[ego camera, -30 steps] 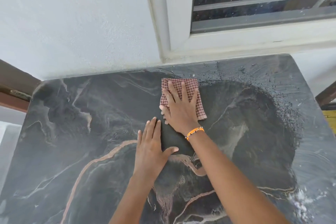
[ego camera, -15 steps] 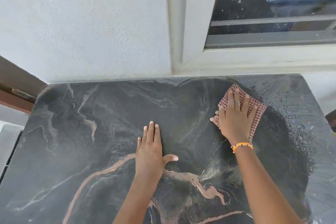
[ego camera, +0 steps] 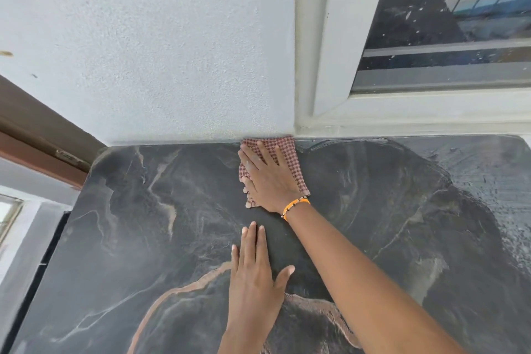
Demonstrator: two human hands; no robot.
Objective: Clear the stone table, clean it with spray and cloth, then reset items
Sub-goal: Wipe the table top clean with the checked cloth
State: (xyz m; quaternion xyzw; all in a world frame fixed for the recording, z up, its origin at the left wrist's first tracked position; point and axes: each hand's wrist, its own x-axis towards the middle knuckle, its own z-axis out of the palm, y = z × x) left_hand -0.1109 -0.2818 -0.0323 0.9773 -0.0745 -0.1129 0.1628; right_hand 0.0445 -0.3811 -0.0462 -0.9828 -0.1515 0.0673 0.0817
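A dark stone table (ego camera: 149, 210) with pale and pinkish veins fills the lower view. My right hand (ego camera: 270, 178), with an orange bracelet at the wrist, presses flat on a red checked cloth (ego camera: 283, 146) at the table's far edge, right against the wall. The cloth sticks out above and beside the fingers. My left hand (ego camera: 254, 270) lies flat on the bare stone nearer to me, fingers together, thumb out, holding nothing. The right side of the slab shows wet streaks and droplets (ego camera: 488, 175).
A white textured wall (ego camera: 158, 52) rises directly behind the table. A white-framed window (ego camera: 330, 46) stands at the back right. A brown wooden frame (ego camera: 37, 135) runs at the left. The table's left edge (ego camera: 54, 238) drops off to a pale floor.
My right hand has slid the cloth from the back right of the slab leftward and farther back to the wall edge. My left hand stayed planted.
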